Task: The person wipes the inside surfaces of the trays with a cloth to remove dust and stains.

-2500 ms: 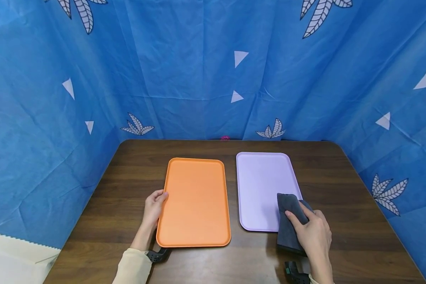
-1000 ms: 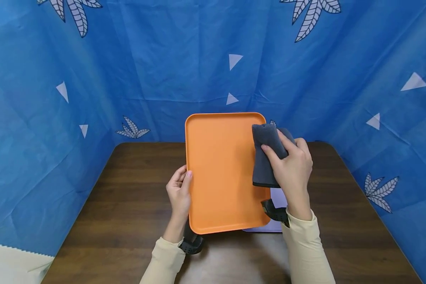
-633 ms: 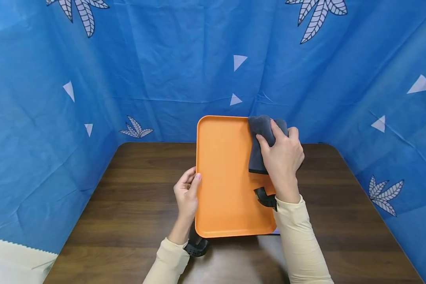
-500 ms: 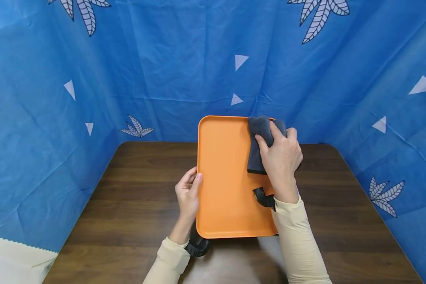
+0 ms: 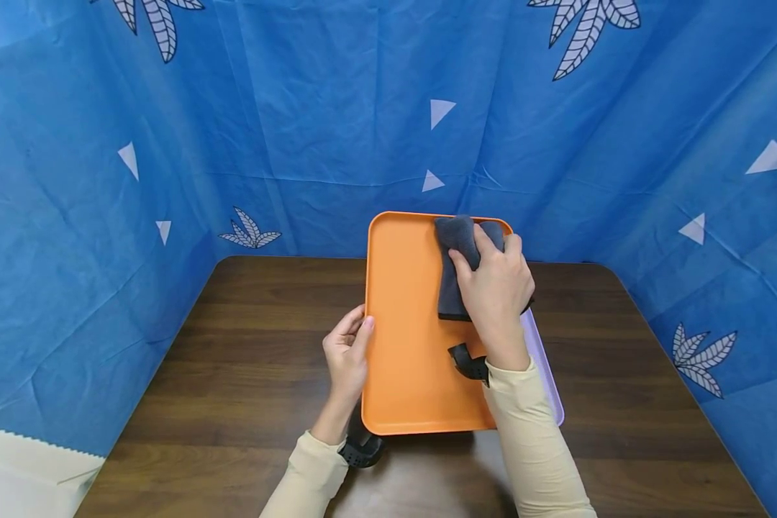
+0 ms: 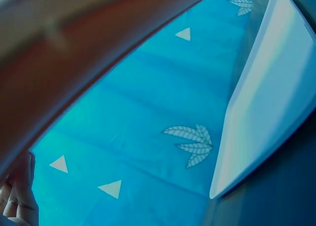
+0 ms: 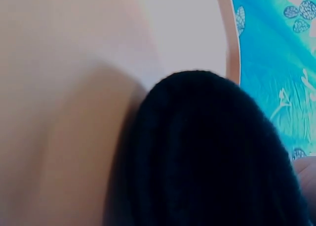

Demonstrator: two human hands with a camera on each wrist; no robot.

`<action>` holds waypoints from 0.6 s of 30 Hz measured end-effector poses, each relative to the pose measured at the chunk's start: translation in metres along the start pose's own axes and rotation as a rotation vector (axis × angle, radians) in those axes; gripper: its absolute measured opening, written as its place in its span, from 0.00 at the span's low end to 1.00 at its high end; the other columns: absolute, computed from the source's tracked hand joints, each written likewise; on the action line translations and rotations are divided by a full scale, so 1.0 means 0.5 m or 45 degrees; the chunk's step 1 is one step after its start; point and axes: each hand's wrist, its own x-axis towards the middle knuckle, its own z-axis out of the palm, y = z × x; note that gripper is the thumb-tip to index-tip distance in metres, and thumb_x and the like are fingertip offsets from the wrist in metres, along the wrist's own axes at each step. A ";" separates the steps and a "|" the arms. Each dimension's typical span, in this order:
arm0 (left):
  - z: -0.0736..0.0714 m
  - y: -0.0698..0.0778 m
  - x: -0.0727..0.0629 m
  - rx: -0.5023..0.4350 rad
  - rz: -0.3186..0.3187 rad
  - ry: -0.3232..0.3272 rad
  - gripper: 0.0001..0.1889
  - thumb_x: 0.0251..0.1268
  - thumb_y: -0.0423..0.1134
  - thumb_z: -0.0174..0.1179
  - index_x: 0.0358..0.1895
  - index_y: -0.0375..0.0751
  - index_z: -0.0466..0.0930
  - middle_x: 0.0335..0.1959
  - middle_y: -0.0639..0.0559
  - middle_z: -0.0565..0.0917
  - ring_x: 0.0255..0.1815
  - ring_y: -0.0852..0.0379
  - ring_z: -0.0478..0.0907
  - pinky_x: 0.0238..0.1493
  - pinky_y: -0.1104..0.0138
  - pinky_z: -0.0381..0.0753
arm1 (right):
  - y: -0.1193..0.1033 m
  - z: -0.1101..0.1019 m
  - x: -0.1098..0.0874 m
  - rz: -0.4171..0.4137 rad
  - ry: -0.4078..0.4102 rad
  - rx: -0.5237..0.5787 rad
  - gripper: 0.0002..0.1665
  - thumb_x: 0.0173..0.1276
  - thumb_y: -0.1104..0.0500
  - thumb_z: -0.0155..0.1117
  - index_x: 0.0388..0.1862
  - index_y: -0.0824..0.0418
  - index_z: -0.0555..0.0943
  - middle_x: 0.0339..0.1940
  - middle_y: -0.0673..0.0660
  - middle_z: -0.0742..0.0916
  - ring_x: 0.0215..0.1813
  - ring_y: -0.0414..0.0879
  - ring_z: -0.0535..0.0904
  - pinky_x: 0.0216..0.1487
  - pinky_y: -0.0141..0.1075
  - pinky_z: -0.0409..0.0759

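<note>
An orange tray [image 5: 408, 367] is lifted and tilted up above the table in the head view. My left hand [image 5: 348, 356] grips its left rim, thumb on the front and fingers behind. Bunched in my right hand [image 5: 497, 291] is a dark grey cloth [image 5: 453, 270], which lies against the tray's upper right part. In the right wrist view the cloth [image 7: 207, 152] looks nearly black and touches the tray's face [image 7: 59, 87]. Behind the orange tray lies a purple tray [image 5: 544, 367], mostly hidden; the left wrist view shows more of this tray [image 6: 266, 97].
A brown wooden table [image 5: 265, 360] extends under both trays. Blue patterned curtains [image 5: 311, 108] hang behind it and at both sides. A black wrist camera [image 5: 362, 452] sits at my left wrist, and another camera [image 5: 469, 362] at my right.
The orange tray has been raised off the table in my left hand and moved right, in front of the purple tray. My right hand brought the cloth onto it, then slid it left.
</note>
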 end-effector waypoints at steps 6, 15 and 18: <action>0.003 -0.004 -0.001 -0.039 0.013 -0.009 0.14 0.66 0.24 0.56 0.49 0.14 0.76 0.37 0.64 0.86 0.36 0.68 0.82 0.38 0.76 0.81 | -0.037 0.010 -0.006 -0.062 -0.024 -0.001 0.29 0.61 0.45 0.72 0.61 0.53 0.81 0.41 0.66 0.80 0.33 0.60 0.78 0.31 0.54 0.78; 0.007 -0.009 -0.007 -0.024 0.005 -0.014 0.15 0.65 0.25 0.57 0.50 0.15 0.77 0.39 0.59 0.87 0.35 0.68 0.82 0.37 0.75 0.82 | -0.095 0.031 -0.025 -0.250 0.004 -0.016 0.28 0.60 0.46 0.73 0.58 0.54 0.82 0.42 0.67 0.81 0.33 0.58 0.80 0.30 0.50 0.80; 0.007 -0.010 -0.007 -0.021 0.011 0.004 0.14 0.65 0.25 0.57 0.50 0.15 0.78 0.39 0.58 0.87 0.35 0.68 0.82 0.37 0.76 0.82 | -0.105 0.038 -0.030 -0.281 0.005 -0.008 0.29 0.60 0.46 0.73 0.59 0.54 0.82 0.42 0.67 0.81 0.33 0.58 0.80 0.29 0.49 0.80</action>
